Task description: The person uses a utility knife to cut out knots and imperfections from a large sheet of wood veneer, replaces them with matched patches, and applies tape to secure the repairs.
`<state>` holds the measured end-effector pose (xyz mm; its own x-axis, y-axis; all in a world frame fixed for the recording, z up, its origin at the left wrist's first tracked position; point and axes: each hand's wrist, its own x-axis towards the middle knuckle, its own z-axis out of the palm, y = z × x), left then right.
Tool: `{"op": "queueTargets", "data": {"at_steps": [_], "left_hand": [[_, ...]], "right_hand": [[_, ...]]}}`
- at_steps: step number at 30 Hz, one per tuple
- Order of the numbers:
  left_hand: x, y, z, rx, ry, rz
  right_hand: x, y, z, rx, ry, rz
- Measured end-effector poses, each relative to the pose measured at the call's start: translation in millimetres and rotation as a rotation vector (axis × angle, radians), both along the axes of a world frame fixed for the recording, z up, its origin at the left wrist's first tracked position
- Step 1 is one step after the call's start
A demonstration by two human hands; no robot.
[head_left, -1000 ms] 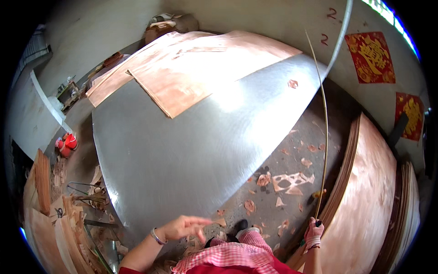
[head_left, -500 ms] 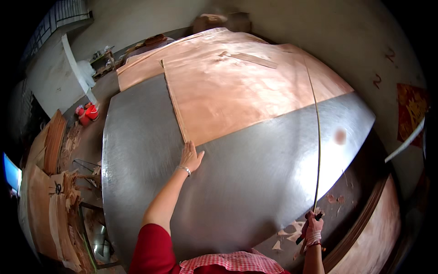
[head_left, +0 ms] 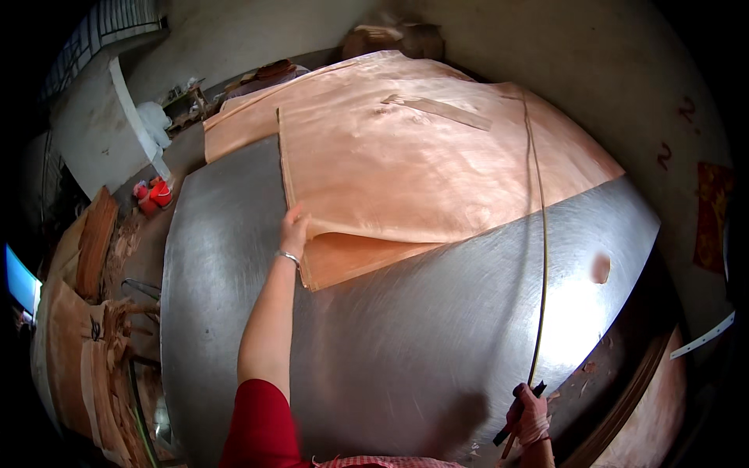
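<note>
My bare left hand (head_left: 294, 232) pinches the near left edge of a thin, tan wood veneer sheet (head_left: 406, 171). That edge is raised and curls back, showing an orange-brown veneer sheet (head_left: 351, 261) beneath it. Both lie on a wide grey metal tabletop (head_left: 374, 343). In a pale glove, my right hand (head_left: 532, 416) is closed round a long thin rod (head_left: 544, 265) at the near right. The rod reaches far across the veneer. A dark-handled tool (head_left: 503, 435), its kind unclear, is also in that fist.
A narrow veneer strip (head_left: 441, 111) rests on the far sheets. Veneer offcuts (head_left: 105, 374) and stacked boards are at the left, near red buckets (head_left: 160, 193). More stacked sheets (head_left: 647, 421) stand beyond the table's right edge. A small brown scrap (head_left: 601, 267) lies on the metal.
My left hand has gone from lying flat at the veneer's corner to gripping its edge, lifting and folding it away from me. My right hand still holds the rod, slightly lower in view.
</note>
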<state>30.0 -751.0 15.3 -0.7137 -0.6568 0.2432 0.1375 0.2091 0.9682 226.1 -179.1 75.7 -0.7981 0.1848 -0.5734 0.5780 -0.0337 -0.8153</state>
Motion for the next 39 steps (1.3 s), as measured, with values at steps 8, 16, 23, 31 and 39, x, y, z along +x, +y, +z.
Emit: {"op": "queueTargets", "data": {"at_steps": [8, 16, 23, 31, 39], "left_hand": [[81, 75, 25, 0.013, 0.097, -0.181], [313, 305, -15, 0.034, -0.094, -0.574], [328, 205, 0, 0.836, -0.189, -0.997], [258, 1, -21, 0.826, 0.054, -0.394], [403, -86, -82, 0.575, -0.101, -0.329]], "right_hand": [[-11, -88, -9, -0.447, -0.036, 0.073], [93, -122, -6, -0.359, -0.072, 0.074], [193, -29, 36, -0.058, -0.061, -0.105], [361, 129, 74, 0.612, -0.050, -0.250], [594, 110, -10, 0.542, -0.206, -0.358]]}}
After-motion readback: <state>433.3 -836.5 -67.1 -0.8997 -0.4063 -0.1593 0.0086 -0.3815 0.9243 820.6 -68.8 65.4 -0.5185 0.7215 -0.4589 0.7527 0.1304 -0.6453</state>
